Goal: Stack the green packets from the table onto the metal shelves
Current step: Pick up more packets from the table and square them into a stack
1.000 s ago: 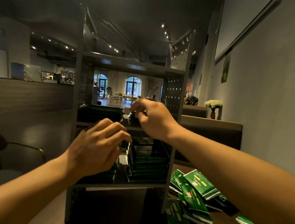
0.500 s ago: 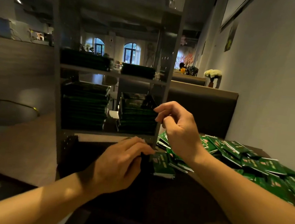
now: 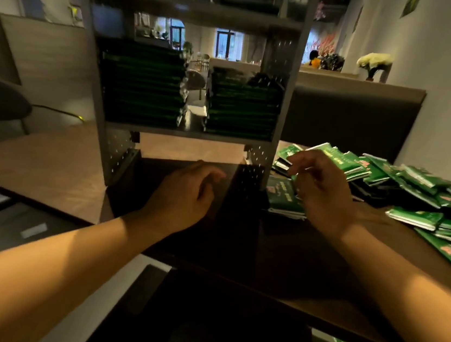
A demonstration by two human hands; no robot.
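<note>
While the metal shelves already carry two stacks, we hover our right hand, fingers loosely curled and empty, above the green packets heaped toward the surface's right edge, left hand relaxed, holding nothing.

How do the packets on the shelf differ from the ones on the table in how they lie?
The shelf packets sit flat in two neat, squared stacks on the metal shelf, in shadow so they look dark. The table packets lie in a loose heap on the table, overlapping at mixed angles, brighter green with printed faces showing. The right hand hovers over the heap; no hand is at the stacks. Both are the same green packets.
</note>
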